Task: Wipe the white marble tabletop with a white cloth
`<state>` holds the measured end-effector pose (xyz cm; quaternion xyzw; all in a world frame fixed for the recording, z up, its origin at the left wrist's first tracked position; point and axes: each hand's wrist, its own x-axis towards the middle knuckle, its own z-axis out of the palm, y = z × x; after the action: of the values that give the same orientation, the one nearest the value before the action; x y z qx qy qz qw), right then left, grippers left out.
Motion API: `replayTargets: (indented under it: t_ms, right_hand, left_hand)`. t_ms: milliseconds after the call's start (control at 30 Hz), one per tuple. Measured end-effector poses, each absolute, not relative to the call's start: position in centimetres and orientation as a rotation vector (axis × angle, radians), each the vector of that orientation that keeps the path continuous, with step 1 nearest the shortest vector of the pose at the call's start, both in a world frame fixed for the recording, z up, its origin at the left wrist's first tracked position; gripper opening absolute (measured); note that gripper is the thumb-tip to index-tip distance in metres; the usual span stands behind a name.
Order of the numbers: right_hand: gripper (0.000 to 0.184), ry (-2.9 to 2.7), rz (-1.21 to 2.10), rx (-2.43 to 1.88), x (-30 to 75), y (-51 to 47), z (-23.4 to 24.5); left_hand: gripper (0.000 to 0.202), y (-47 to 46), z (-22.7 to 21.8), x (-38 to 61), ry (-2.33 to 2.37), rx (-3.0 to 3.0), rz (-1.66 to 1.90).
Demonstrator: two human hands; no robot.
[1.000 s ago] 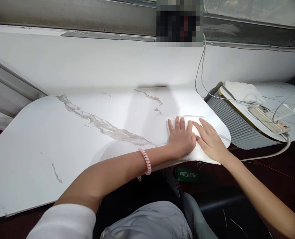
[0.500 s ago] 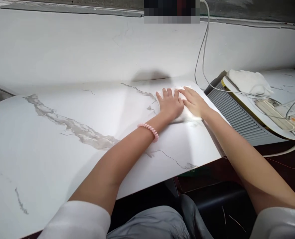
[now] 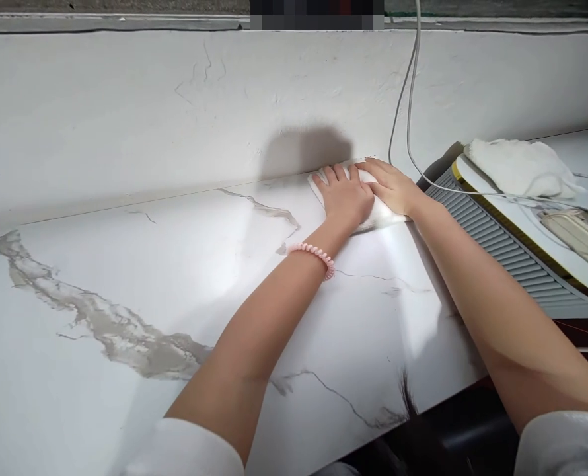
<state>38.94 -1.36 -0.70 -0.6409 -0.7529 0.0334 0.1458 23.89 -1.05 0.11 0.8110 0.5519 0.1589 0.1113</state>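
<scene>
Both hands lie flat on a white cloth (image 3: pixel 384 215) at the far right corner of a white marble-patterned table (image 3: pixel 125 277), close to the white wall. My left hand (image 3: pixel 344 196) presses down on the cloth with fingers stretched toward the wall; a pink coil band circles its wrist. My right hand (image 3: pixel 392 185) rests beside it, fingers extended and overlapping the left hand's edge. Most of the cloth is hidden under the two palms.
Right of the table stands a grey ribbed unit (image 3: pixel 502 251) under another marble top, carrying a second white cloth (image 3: pixel 519 168) and a power strip (image 3: pixel 579 231). Two grey cables (image 3: pixel 407 99) hang down the wall near my right hand.
Both hands have slid the cloth away from the table's near right edge to the back edge by the wall. The view has moved forward over the table.
</scene>
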Motion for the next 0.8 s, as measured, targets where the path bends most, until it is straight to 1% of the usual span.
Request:
replayTargets:
  t_ms: [133, 267, 633, 800]
  right_hand:
    - [0.057, -2.141, 0.080, -1.889, 38.9, -2.5, -0.8]
    - [0.058, -2.151, 0.069, -1.898, 39.5, -5.6, -0.9]
    - [0.060, -2.063, -0.067, -2.079, 38.8, -21.9, -1.2]
    - [0.063, -2.012, -0.147, -2.152, 35.9, -26.2, -1.5]
  left_hand:
    - [0.057, -1.8, 0.1, 23.8, 1.599, 2.407, 0.441]
    - [0.058, -4.5, 0.1, 23.9, 1.555, 2.438, 0.416]
    - [0.056, -17.1, 0.3, 22.5, 1.242, 2.608, 0.488]
    - [0.055, -20.3, -0.2, 20.1, 1.170, 2.678, 0.519]
